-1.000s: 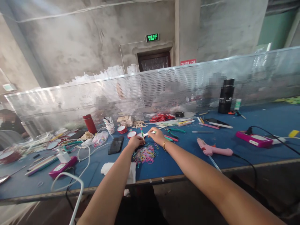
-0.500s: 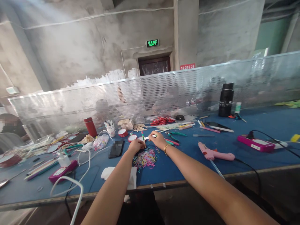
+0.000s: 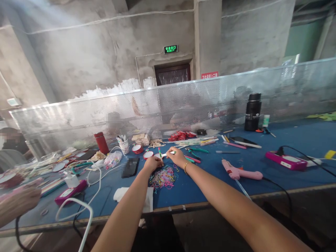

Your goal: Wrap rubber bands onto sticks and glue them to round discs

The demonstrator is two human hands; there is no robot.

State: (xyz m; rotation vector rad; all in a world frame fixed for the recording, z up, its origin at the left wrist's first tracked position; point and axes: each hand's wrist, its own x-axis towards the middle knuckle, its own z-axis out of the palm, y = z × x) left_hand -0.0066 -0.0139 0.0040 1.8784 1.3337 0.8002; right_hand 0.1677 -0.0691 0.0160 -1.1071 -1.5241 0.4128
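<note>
My left hand [image 3: 153, 163] is closed on a small upright stick [image 3: 159, 152] with red and green on its upper part. A white marker with a green end [image 3: 171, 153] is gripped in my right hand [image 3: 177, 158]. Its tip points left and meets the stick, or lies just beside it; I cannot tell which. Right below both hands lies a loose heap of small multicoloured wire-like pieces [image 3: 163, 177], too small to name surely. White paper [image 3: 148, 199] lies at the table's front edge, partly behind my left forearm.
A co-worker's hand [image 3: 25, 201] reaches in at far left. A pink glue gun [image 3: 243, 173] with a cord lies right. A dark phone [image 3: 130, 167], white cable [image 3: 90, 210], pliers [image 3: 195, 151] and a black bottle [image 3: 253, 113] surround the work spot. A perforated metal screen [image 3: 126, 105] stands behind.
A co-worker's hand has come in from the left edge, over the long sticks there. My hands, the marker and the stick stay almost where they were.
</note>
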